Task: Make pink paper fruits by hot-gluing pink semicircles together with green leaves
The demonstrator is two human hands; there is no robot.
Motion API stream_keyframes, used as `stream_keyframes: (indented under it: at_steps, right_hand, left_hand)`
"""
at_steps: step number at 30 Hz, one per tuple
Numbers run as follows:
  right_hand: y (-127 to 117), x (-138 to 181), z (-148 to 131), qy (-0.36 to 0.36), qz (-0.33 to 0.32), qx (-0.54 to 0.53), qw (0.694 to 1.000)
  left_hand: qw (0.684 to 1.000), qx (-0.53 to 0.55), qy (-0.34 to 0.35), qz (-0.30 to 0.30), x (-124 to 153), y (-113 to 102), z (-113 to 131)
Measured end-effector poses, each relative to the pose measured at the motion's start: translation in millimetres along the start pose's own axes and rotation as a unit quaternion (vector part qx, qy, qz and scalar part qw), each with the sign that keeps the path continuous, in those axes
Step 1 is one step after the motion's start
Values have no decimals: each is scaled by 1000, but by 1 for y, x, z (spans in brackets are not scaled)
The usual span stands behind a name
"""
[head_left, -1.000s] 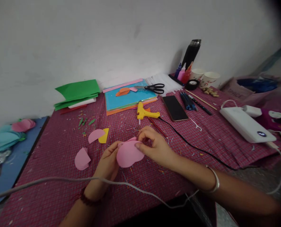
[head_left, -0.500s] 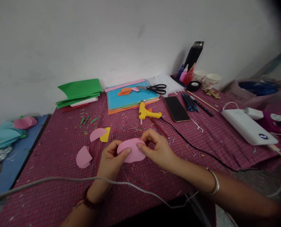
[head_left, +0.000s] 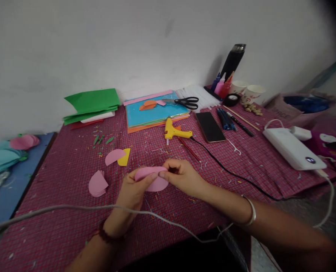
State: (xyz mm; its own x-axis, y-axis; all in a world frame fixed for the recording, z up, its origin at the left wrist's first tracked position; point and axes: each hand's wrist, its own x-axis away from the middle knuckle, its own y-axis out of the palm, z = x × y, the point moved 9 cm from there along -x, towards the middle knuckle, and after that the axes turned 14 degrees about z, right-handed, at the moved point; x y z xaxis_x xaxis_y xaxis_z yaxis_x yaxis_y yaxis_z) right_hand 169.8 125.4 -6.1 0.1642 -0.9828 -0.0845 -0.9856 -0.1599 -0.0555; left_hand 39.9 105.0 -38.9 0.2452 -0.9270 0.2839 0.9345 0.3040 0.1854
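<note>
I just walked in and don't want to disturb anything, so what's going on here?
A person holds pink paper above the checked tablecloth. The left hand and right hand both grip it, thumbs close together, and its upper part looks bent or folded. Off to the left lie a small stack of pink pieces and a pink half-round overlapping a yellow piece. The yellow glue gun and scissors are farther back, untouched.

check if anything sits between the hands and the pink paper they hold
Nothing visible: left hand and right hand both hold the pink paper directly. The pale cable crosses in front of the left wrist.
</note>
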Motion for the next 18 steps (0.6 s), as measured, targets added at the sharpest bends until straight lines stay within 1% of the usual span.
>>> stream_keyframes:
  at_steps: [3,5,8,10,11,12,13,14,15,16,17,18]
  right_hand:
    - [0,0,1,-7,3,21,1000]
    - [2,2,3,-7,2,31,999]
    - [5,6,2,-8,-2,46,999]
    - [5,3,-5,-32,-35,76,996]
    - [0,-2,-11,-56,-51,104,992]
    - [-5,-10,-17,-84,-82,148,982]
    - [-20,-23,-24,-120,-68,203,969]
    - [-43,-43,-31,-150,-19,279,948]
    - [-70,-65,-34,-164,41,376,911]
    - [-97,-88,-36,-167,92,478,857]
    - [-119,-111,-35,-164,120,513,834]
    - [-135,-133,-32,-163,128,531,822]
  left_hand:
    - [1000,-11,-4,-8,-3,-2,-1]
    - [999,-38,-6,-12,-4,-4,0]
    - [998,-69,7,-9,-5,-6,2]
    - [999,-51,15,2,-6,-7,5]
    - [999,-37,7,11,-6,-8,4]
    - [999,-23,-11,21,-6,-9,2]
    - [999,-10,-36,32,-6,-11,-1]
    - [997,4,-61,43,-6,-11,-3]
    - [995,17,-81,51,-5,-12,-5]
    - [994,31,-92,54,-4,-11,-4]
    - [993,44,-94,51,-3,-10,-2]
    - [994,56,-88,44,-3,-8,1]
